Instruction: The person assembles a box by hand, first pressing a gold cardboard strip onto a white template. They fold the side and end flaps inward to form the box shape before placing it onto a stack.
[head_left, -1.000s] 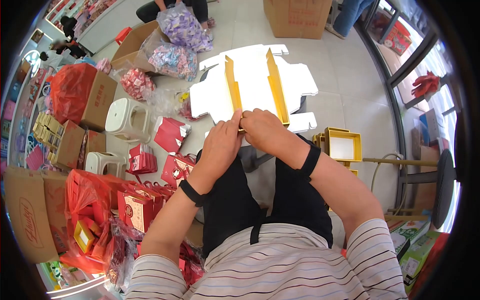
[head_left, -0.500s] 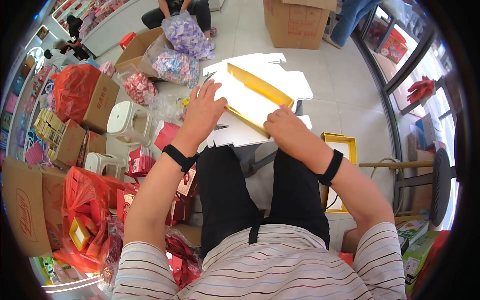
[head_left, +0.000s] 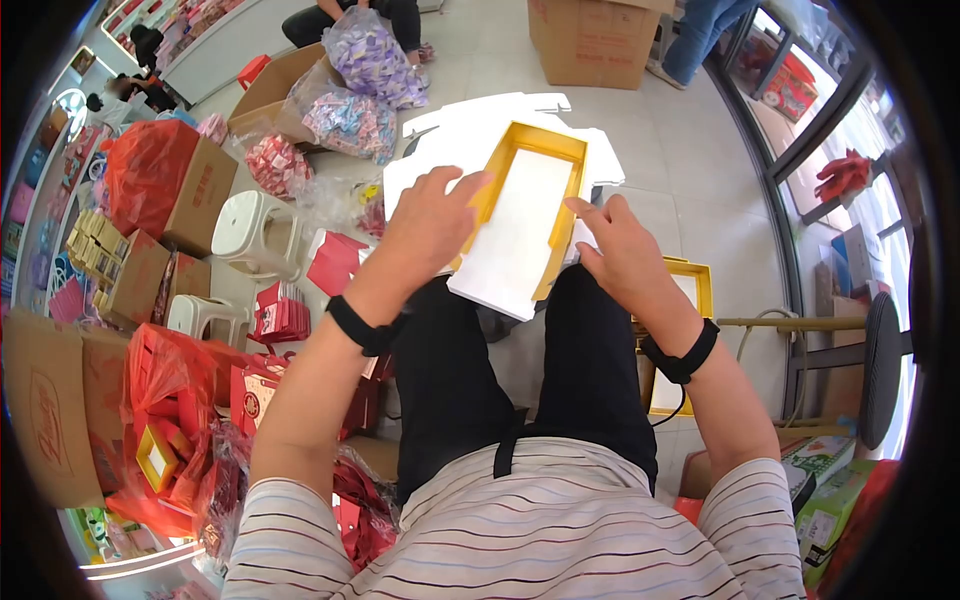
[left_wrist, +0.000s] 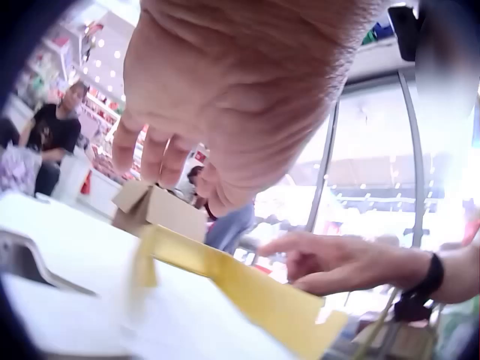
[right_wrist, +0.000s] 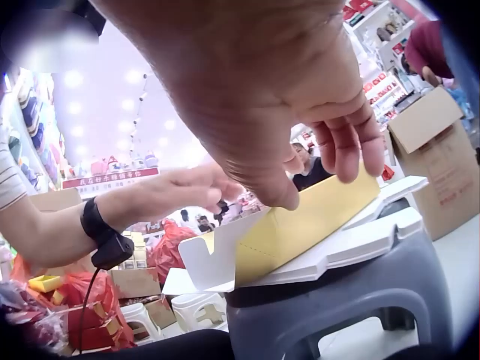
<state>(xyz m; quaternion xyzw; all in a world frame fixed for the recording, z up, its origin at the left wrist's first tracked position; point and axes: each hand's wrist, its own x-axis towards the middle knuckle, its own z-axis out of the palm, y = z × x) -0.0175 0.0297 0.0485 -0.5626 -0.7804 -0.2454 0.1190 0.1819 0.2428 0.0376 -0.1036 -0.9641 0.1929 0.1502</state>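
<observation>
A partly folded cardboard box [head_left: 516, 225], white inside with gold walls, lies on a stack of flat white card blanks [head_left: 430, 150]. Its far end and both long sides stand up, while the near white flap extends flat toward my lap. By the left wall is my left hand [head_left: 425, 222], fingers loosely bent and holding nothing. My right hand [head_left: 622, 245] is at the right wall, its index fingertip right at the gold edge and the thumb spread apart. In the right wrist view, a grey plastic stool [right_wrist: 337, 300] supports the blanks.
Finished gold-rimmed boxes [head_left: 705, 290] stand on the floor at right. White stools [head_left: 255, 235], red gift bags [head_left: 280, 312] and a red plastic bag [head_left: 150, 400] crowd the left side. A large carton [head_left: 595, 45] and a seated person's legs are beyond the blanks.
The box has turned from slanting to nearly lengthwise and its far end wall now stands up. My hands have moved from gripping its near edge to either side of it.
</observation>
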